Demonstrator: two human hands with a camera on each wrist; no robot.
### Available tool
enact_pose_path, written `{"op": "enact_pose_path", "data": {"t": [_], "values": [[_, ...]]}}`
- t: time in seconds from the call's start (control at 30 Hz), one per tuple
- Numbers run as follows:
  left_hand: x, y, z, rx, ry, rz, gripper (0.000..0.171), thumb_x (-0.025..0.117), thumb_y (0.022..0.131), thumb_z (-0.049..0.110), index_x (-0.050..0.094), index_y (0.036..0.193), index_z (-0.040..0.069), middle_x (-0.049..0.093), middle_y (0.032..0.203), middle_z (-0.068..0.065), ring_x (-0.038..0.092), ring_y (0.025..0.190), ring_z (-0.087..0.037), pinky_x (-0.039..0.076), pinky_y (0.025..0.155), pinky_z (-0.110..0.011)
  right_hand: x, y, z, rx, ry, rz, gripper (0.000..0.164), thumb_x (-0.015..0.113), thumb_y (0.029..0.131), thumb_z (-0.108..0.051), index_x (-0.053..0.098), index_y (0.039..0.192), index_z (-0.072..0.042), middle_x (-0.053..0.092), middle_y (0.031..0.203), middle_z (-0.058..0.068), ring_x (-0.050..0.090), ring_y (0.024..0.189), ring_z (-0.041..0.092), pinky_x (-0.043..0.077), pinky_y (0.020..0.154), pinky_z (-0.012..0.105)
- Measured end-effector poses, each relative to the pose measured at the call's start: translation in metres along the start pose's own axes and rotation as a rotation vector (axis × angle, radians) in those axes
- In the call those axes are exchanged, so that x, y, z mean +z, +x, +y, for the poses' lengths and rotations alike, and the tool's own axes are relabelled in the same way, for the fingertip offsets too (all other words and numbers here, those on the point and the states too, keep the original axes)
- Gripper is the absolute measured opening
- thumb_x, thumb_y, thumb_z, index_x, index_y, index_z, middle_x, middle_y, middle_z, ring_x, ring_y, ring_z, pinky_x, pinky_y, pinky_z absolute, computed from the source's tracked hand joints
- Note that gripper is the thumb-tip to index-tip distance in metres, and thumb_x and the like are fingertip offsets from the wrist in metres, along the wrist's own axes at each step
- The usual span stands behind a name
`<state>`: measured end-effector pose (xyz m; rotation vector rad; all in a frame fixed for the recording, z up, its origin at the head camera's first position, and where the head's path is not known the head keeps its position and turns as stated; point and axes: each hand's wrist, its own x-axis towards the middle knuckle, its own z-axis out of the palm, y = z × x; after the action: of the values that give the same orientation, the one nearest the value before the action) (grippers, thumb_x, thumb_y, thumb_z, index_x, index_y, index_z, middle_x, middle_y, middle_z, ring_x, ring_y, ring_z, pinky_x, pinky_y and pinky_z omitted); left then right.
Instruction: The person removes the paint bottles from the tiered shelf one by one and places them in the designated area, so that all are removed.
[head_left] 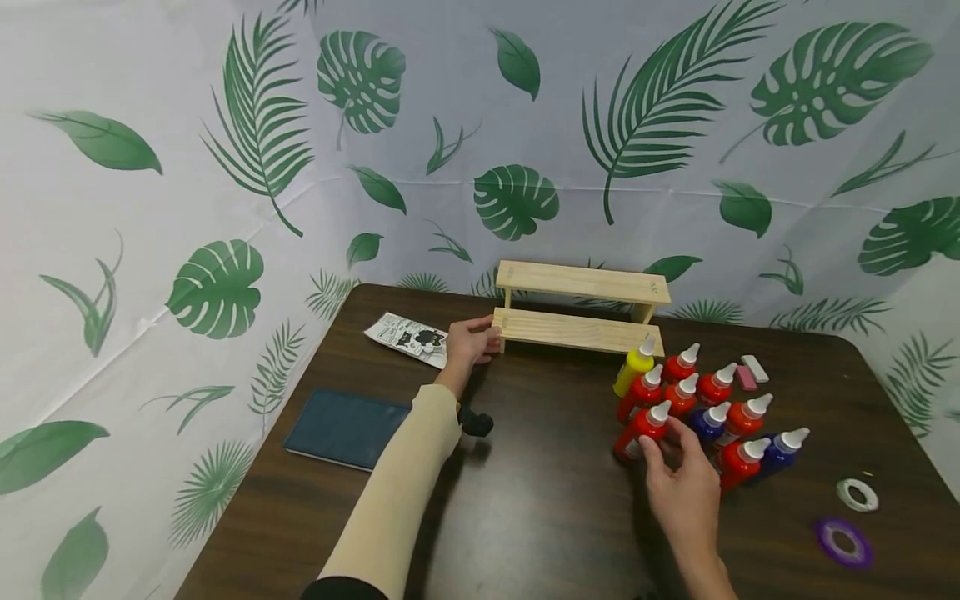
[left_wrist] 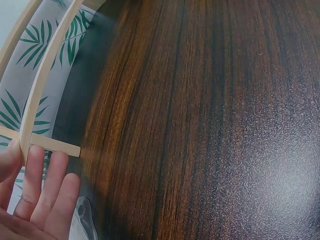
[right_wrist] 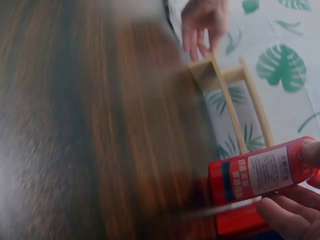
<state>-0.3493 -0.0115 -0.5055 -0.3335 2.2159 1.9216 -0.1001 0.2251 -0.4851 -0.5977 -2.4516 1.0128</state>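
Note:
A two-tier wooden rack (head_left: 577,330) stands at the back of the table against the leaf-print cloth. My left hand (head_left: 471,343) pinches the left end of its lower board (left_wrist: 37,95), thumb on one side and fingers on the other. My right hand (head_left: 686,487) holds a red squeeze bottle (head_left: 647,428) with a white pointed cap, at the front left of a cluster of bottles. Up close in the right wrist view, the red bottle (right_wrist: 260,172) shows a printed white label, with thumb and fingers near its upper end.
Around the held bottle stand a yellow bottle (head_left: 634,372), several red ones and blue bottles (head_left: 782,454). Two small blocks (head_left: 753,369), pink and white, lie behind. A white tape roll (head_left: 857,495) and purple one (head_left: 844,542) lie right; a dark-blue notebook (head_left: 345,427) and printed packet (head_left: 405,337) left.

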Motion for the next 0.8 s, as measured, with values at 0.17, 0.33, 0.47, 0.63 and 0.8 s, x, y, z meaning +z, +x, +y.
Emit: {"op": "enact_pose_path", "data": {"t": [0.17, 0.33, 0.47, 0.63, 0.8], "values": [[-0.001, -0.001, 0.001, -0.007, -0.008, 0.008, 0.030, 0.073, 0.086, 0.018, 0.072, 0.116, 0.018, 0.074, 0.083, -0.010, 0.072, 0.076, -0.023, 0.058, 0.067, -0.040, -0.003, 0.001, 0.009, 0.039, -0.016, 0.011, 0.051, 0.067, 0.091, -0.025, 0.051, 0.135, -0.006, 0.059, 0.127, 0.020, 0.063, 0.103, 0.037, 0.053, 0.078, 0.048], [-0.001, -0.001, -0.001, -0.009, -0.009, 0.010, 0.030, 0.074, 0.085, 0.019, 0.072, 0.116, 0.019, 0.074, 0.082, -0.010, 0.072, 0.074, -0.023, 0.058, 0.063, -0.037, 0.000, 0.003, 0.014, 0.070, -0.023, 0.018, 0.051, 0.066, 0.091, -0.021, 0.049, 0.137, -0.007, 0.057, 0.129, 0.020, 0.062, 0.105, 0.038, 0.053, 0.080, 0.048], [-0.001, -0.003, 0.000, -0.003, -0.011, 0.012, 0.030, 0.073, 0.086, 0.019, 0.072, 0.116, 0.019, 0.074, 0.083, -0.011, 0.072, 0.076, -0.024, 0.058, 0.063, -0.037, 0.003, 0.004, 0.015, 0.089, -0.014, 0.021, 0.051, 0.066, 0.092, -0.021, 0.048, 0.138, -0.008, 0.056, 0.130, 0.021, 0.061, 0.107, 0.038, 0.052, 0.081, 0.050], [-0.001, -0.007, 0.002, 0.007, -0.003, 0.004, 0.030, 0.072, 0.087, 0.019, 0.071, 0.117, 0.018, 0.074, 0.085, -0.010, 0.072, 0.078, -0.024, 0.058, 0.068, -0.040, 0.003, 0.004, 0.017, 0.094, -0.014, 0.030, 0.052, 0.066, 0.092, -0.022, 0.048, 0.139, -0.010, 0.055, 0.132, 0.019, 0.061, 0.109, 0.039, 0.052, 0.082, 0.050], [0.000, -0.009, 0.003, 0.019, -0.006, 0.013, 0.030, 0.072, 0.087, 0.019, 0.071, 0.117, 0.017, 0.074, 0.085, -0.010, 0.072, 0.075, -0.022, 0.058, 0.069, -0.041, 0.002, 0.005, 0.018, 0.088, -0.005, 0.026, 0.053, 0.066, 0.092, -0.024, 0.048, 0.140, -0.012, 0.055, 0.134, 0.018, 0.061, 0.110, 0.039, 0.052, 0.081, 0.050]]}}
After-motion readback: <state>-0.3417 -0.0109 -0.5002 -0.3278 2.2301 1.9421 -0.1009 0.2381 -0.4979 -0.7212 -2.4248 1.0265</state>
